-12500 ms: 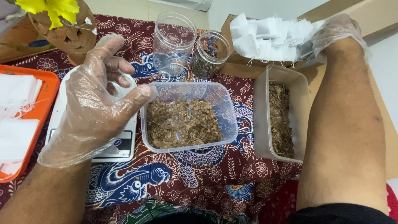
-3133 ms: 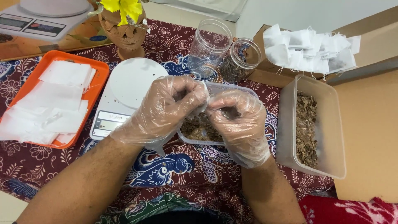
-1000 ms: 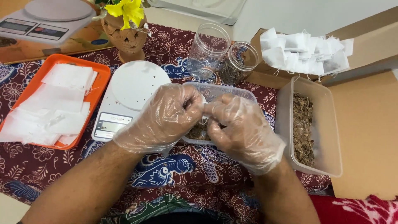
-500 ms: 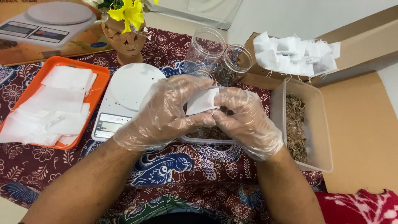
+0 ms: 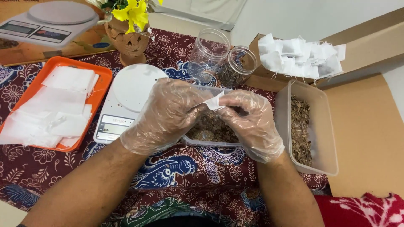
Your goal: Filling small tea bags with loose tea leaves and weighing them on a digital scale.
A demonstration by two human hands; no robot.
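Hands, left (image 5: pixel 168 115) and right (image 5: pixel 250 122), pinch white sachet (image 5: pixel 214 102), corner pointing up.

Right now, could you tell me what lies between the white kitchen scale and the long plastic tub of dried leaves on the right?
In the head view, between the white kitchen scale and the long plastic tub sits a clear tub of dried flakes, with both gloved hands above it.

A tub of dried bits (image 5: pixel 210 130) sits mid-desk, the scale (image 5: pixel 126 98) to its left, a tray of sachets (image 5: pixel 50 101) farther left, two jars (image 5: pixel 223 59) behind, another tub (image 5: pixel 307 126) right.
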